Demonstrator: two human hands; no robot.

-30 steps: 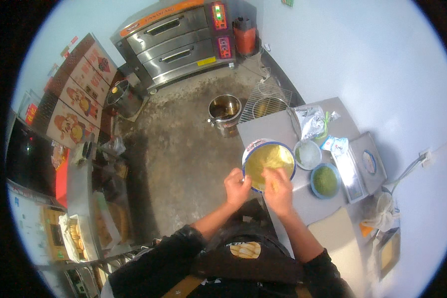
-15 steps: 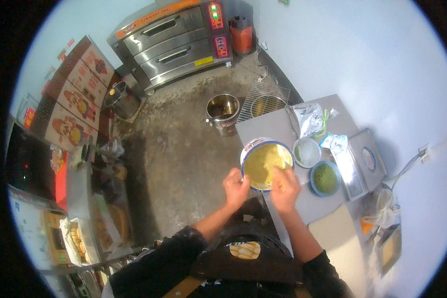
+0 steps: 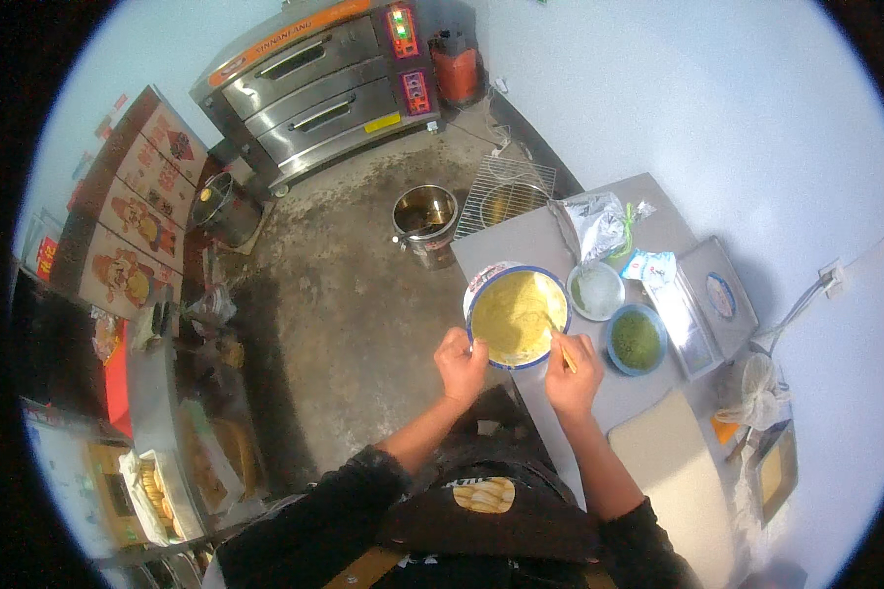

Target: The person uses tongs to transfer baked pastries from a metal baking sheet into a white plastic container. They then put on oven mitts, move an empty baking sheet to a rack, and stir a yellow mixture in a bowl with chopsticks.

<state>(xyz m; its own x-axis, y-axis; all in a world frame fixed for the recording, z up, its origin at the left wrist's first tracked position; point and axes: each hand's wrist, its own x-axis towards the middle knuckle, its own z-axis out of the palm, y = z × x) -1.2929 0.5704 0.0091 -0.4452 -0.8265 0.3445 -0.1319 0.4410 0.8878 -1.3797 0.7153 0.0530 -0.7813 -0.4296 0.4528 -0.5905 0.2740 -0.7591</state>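
Note:
A blue-rimmed bowl (image 3: 521, 268) is in front of me at the table's left corner, with a pale yellow mixture (image 3: 506, 314) inside. My left hand (image 3: 461, 363) is closed on its near left rim, thumb on top. In my right hand (image 3: 575, 375) is a thin light-wood stick (image 3: 568, 359), gripped at the near right rim; its far end reaches into the mixture, so I cannot tell whether it is a chopstick or a utensil handle. Under the bowl's far left side shows a patterned white rim (image 3: 477, 282). Right of it stand a pale bowl (image 3: 599, 312) with whitish contents and a blue bowl (image 3: 611, 346) of green powder.
On the table lie a silver foil bag (image 3: 597, 231), a white-blue packet (image 3: 650, 266), an open metal box (image 3: 692, 334) and a beige board (image 3: 673, 461). A steel pot (image 3: 427, 236) and wire rack (image 3: 486, 187) stand beyond. The deck oven (image 3: 314, 93) is at the back, a pastry tray (image 3: 142, 506) at left.
My right hand has shifted from over the mixture to the near right rim, and the stick now shows in it. My left hand keeps its grip. The whole view has shifted slightly.

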